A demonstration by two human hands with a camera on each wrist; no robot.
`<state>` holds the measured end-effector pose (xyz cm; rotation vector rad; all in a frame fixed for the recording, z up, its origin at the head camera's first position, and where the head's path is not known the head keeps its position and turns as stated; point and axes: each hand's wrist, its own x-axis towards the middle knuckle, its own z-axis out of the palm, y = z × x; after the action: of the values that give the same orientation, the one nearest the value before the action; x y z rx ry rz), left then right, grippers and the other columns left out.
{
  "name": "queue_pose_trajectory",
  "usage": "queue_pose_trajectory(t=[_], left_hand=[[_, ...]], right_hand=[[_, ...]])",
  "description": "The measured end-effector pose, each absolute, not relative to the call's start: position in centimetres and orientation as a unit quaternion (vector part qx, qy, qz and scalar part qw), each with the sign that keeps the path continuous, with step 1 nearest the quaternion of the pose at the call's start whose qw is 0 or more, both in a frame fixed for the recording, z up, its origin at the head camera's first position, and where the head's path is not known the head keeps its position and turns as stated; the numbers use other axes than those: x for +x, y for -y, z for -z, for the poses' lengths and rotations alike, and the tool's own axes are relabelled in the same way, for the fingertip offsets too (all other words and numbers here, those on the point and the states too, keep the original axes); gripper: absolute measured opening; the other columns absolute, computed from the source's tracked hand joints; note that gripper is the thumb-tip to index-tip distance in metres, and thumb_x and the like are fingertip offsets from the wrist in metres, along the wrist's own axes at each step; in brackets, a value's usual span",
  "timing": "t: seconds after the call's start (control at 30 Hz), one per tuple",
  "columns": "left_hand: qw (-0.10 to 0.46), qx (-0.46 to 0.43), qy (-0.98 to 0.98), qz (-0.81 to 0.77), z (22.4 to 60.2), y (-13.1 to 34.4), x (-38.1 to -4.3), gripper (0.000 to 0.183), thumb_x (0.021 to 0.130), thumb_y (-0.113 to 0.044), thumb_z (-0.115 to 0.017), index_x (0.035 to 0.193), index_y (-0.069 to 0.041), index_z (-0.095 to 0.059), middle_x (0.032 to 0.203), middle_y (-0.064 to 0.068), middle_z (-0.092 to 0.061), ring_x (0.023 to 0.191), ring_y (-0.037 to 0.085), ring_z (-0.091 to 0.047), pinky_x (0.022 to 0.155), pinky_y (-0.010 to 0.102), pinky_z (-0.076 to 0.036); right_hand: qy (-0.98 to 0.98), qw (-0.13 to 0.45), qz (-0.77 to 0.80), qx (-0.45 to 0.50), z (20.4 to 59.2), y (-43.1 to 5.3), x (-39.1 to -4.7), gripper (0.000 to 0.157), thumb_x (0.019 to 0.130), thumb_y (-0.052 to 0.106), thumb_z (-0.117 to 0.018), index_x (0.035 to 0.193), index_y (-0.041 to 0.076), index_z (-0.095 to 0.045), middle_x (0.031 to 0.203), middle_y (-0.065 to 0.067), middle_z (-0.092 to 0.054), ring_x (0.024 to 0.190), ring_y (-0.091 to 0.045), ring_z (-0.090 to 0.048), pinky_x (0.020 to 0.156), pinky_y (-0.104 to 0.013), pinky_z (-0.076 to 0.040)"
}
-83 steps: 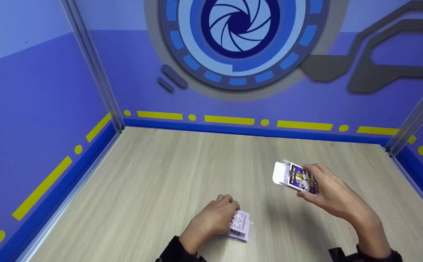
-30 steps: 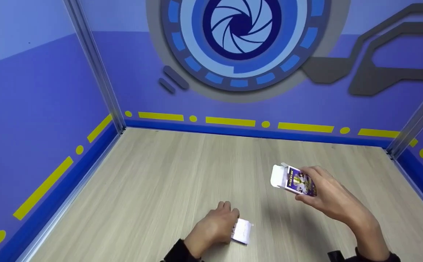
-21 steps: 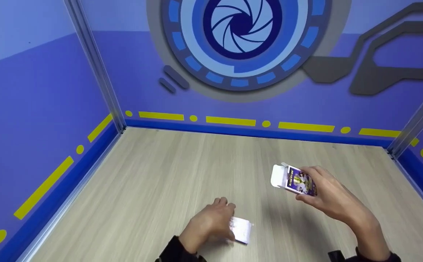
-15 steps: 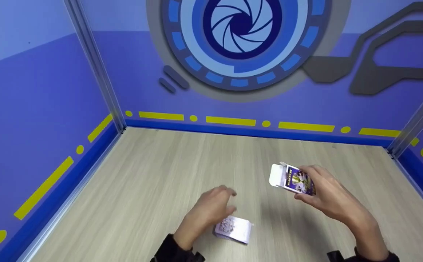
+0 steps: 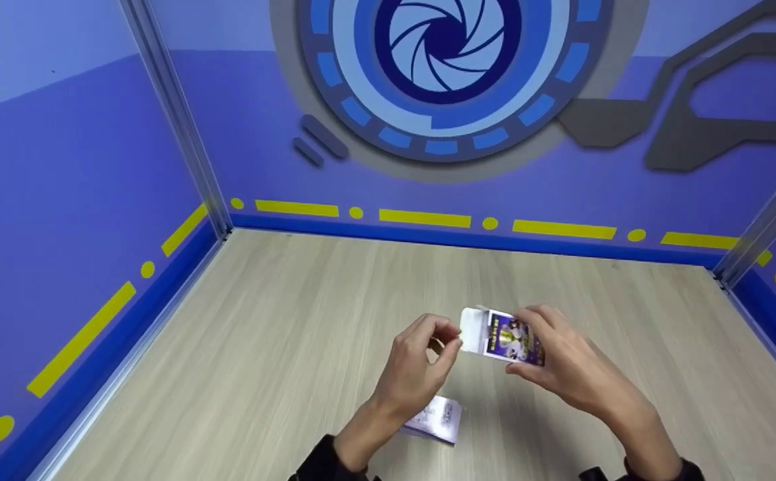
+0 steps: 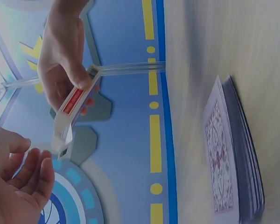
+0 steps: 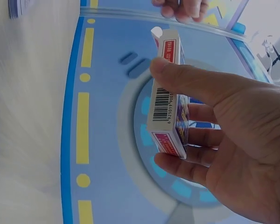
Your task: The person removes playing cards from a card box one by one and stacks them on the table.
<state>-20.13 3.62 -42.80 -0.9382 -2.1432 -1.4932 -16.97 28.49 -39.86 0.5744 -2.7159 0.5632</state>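
Note:
My right hand (image 5: 578, 364) grips a small purple playing-card box (image 5: 513, 337), thumb on one narrow side and fingers on the other. The box is held above the table with its white end flap (image 5: 473, 330) folded out towards the left. A barcode shows on its side in the right wrist view. Close to the flap is my left hand (image 5: 418, 361), its fingers loosely bent with nothing between them; the left wrist view shows a gap between thumb and fingers. Below the left hand lies a stack of playing cards (image 5: 443, 419), patterned side up, partly hidden by the wrist in the head view.
The light wood table (image 5: 294, 321) runs back to a blue printed wall (image 5: 401, 187) with yellow dashes. Side walls with metal corner posts (image 5: 184, 127) close it in at left and right.
My left hand has let go of the card stack, risen and moved right to the box's flap. My right hand has brought the box somewhat left. The stack stays on the table.

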Motion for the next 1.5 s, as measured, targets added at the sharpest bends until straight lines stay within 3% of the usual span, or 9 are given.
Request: queue_pose_trajectory(t=[0.3,0.53,0.7,1.1,1.5], left_hand=[[0.161,-0.328,0.741,0.564,43.1,-4.2,-19.9,0.019,0.093,0.004,-0.07,0.104,-0.005,-0.057,0.099,0.003,-0.06,0.089,0.009,-0.062,0.075,0.025,-0.057],[0.067,-0.292,0.747,0.594,43.5,-4.0,-20.1,0.016,0.098,-0.005,-0.068,0.106,-0.005,-0.054,0.098,0.002,-0.057,0.089,0.01,-0.058,0.075,0.027,-0.057],[0.017,-0.26,0.741,0.619,43.3,-3.8,-20.3,0.017,0.097,-0.003,-0.068,0.104,-0.006,-0.053,0.096,0.001,-0.056,0.088,0.01,-0.056,0.073,0.023,-0.053],[-0.018,-0.231,0.746,0.625,43.2,-3.3,-20.5,0.026,0.09,0.0,-0.076,0.1,-0.006,-0.053,0.095,0.001,-0.06,0.085,0.01,-0.059,0.075,0.022,-0.054],[-0.027,-0.214,0.745,0.631,43.1,-3.0,-20.8,0.024,0.09,0.003,-0.072,0.107,-0.004,-0.058,0.098,0.007,-0.068,0.086,0.012,-0.062,0.076,0.021,-0.053]], right_hand=[[0.943,0.163,-0.179,0.227,40.2,-26.8,-16.8,0.074,0.075,0.023,-0.095,0.137,0.011,-0.058,0.131,-0.008,-0.057,0.105,-0.018,-0.058,0.08,-0.036,-0.058],[0.947,0.141,-0.173,0.23,40.3,-26.2,-16.6,0.075,0.076,0.028,-0.094,0.14,0.011,-0.058,0.134,-0.008,-0.055,0.11,-0.019,-0.058,0.085,-0.038,-0.058],[0.944,0.144,-0.163,0.247,40.4,-26.0,-16.6,0.076,0.075,0.028,-0.095,0.139,0.011,-0.058,0.132,-0.006,-0.056,0.112,-0.018,-0.057,0.087,-0.039,-0.057],[0.946,0.135,-0.151,0.254,40.6,-25.5,-16.5,0.077,0.075,0.03,-0.095,0.14,0.013,-0.057,0.131,-0.005,-0.056,0.113,-0.019,-0.057,0.089,-0.04,-0.057],[0.943,0.144,-0.148,0.262,40.9,-26.1,-16.9,0.075,0.076,0.03,-0.094,0.138,0.012,-0.058,0.13,-0.006,-0.057,0.113,-0.019,-0.058,0.087,-0.041,-0.057]])
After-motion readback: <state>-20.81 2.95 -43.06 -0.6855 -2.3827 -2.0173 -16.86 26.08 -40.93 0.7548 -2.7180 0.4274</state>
